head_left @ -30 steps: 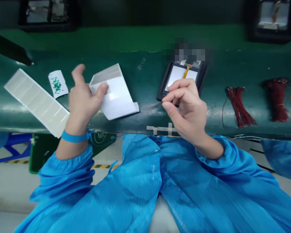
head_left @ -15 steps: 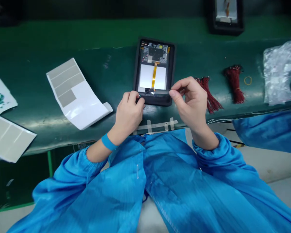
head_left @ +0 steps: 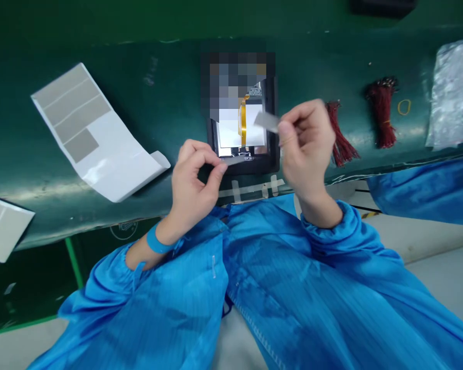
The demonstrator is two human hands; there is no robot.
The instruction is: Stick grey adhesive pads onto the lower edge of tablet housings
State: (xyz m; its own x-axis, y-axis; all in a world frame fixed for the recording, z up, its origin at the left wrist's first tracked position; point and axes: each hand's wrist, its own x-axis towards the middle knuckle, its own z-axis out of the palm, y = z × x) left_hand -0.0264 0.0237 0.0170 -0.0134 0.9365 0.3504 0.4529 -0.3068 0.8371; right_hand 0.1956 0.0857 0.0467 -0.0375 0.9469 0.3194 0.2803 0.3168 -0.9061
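A black frame (head_left: 274,103) lies on the green table, holding an opened flat electronic device with a white panel (head_left: 227,126) and an orange ribbon cable (head_left: 243,123). Pixel blurring hides its upper left part. At the frame's lower left, my left hand (head_left: 196,180) pinches a thin grey strip (head_left: 233,161) between thumb and index finger; the strip lies along the device's lower edge. My right hand (head_left: 306,146), raised over the frame's right side, pinches a small grey adhesive piece (head_left: 266,122), a little smeared by motion.
A white backing sheet (head_left: 119,164) with grey stickers lies to the left, and another sticker sheet (head_left: 7,226) at the far left. Rightward are two bundles of dark red wires (head_left: 343,136) (head_left: 384,113), a rubber band (head_left: 404,107) and clear plastic bags (head_left: 453,92). A black box (head_left: 384,6) stands behind.
My right hand has lifted away from the device's lower edge, with the grey piece now plainly in its fingers. My left fingers have turned and now pinch a thin strip there. The view has shifted.
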